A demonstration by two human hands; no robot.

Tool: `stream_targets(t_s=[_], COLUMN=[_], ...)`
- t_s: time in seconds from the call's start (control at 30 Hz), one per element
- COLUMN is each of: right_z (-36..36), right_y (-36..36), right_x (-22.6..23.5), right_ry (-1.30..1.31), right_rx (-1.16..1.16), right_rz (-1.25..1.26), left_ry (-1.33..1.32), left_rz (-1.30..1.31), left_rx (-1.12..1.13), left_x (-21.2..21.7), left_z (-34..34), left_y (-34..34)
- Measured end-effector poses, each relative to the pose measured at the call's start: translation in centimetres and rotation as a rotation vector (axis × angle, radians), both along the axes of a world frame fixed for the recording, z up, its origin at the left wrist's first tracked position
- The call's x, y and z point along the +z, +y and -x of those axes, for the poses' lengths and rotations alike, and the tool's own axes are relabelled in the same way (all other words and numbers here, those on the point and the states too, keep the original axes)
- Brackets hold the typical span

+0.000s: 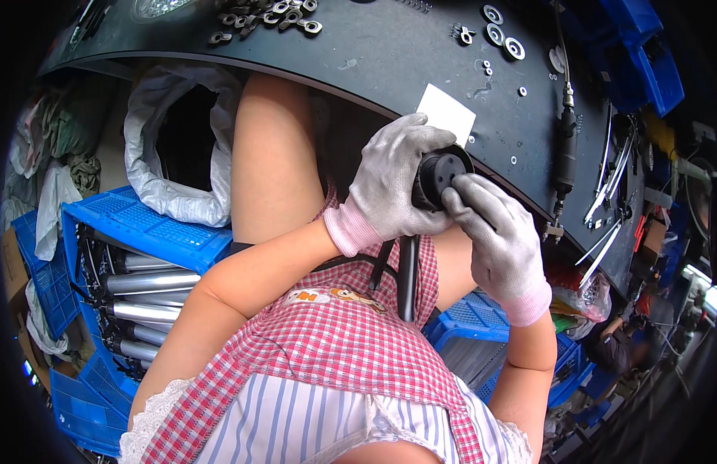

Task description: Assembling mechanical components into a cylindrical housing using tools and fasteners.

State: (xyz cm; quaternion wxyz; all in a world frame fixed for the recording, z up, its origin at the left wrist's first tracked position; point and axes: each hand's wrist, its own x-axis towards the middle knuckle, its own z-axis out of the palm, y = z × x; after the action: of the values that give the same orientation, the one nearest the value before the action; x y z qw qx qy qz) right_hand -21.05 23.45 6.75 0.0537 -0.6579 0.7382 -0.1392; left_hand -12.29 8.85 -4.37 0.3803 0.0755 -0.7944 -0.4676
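My left hand (391, 174), in a grey-white glove with a pink cuff, is wrapped around a black round part (442, 172). The part's flat face, with several small holes, is turned toward my right hand. My right hand (501, 236), gloved the same way, has its fingers bent together with the tips against the edge of that face. Whether a small piece sits between those fingertips is hidden. Below the hands a black rod (408, 278) runs down over my lap; its upper end is hidden. A white sheet (446, 113) lies at the table edge behind the part.
On the dark table (358, 66) lie metal rod ends (273, 14), ring-shaped washers (495, 34) and metal strips (606, 182). A black in-line power screwdriver (565, 151) hangs at the right. Blue crates (153, 224) with silver tubes and a white-lined bin (146, 166) stand at left.
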Motion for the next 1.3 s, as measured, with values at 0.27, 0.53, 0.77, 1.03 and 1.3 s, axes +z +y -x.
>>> stream_targets(t_s=[0.27,0.53,0.77,1.03,1.3], right_z=[-0.5,0.7,0.5,1.6,15.7], right_y=[-0.5,0.0,-0.1,0.0,3.8], right_x=[-0.8,0.3,-1.6,-1.9,-6.3], right_ry=[-0.014,-0.001,-0.208,-0.365,0.229], right_rx=[-0.046,-0.094,-0.098,-0.14,-1.3], right_rz=[0.008,-0.054,0.048,0.341,-0.115], left_ry=[-0.05,-0.017,-0.102,-0.142,0.054], left_rz=[0.014,0.008,0.083,0.071,0.083], left_rx=[-0.026,-0.048,-0.014,-0.004,0.029], left_x=[0.2,0.4,0.7,0.9,0.1], left_z=[-0.3,0.3,-0.7,-0.7,0.7], left_y=[-0.4,-0.1,-0.6,-0.3,0.1])
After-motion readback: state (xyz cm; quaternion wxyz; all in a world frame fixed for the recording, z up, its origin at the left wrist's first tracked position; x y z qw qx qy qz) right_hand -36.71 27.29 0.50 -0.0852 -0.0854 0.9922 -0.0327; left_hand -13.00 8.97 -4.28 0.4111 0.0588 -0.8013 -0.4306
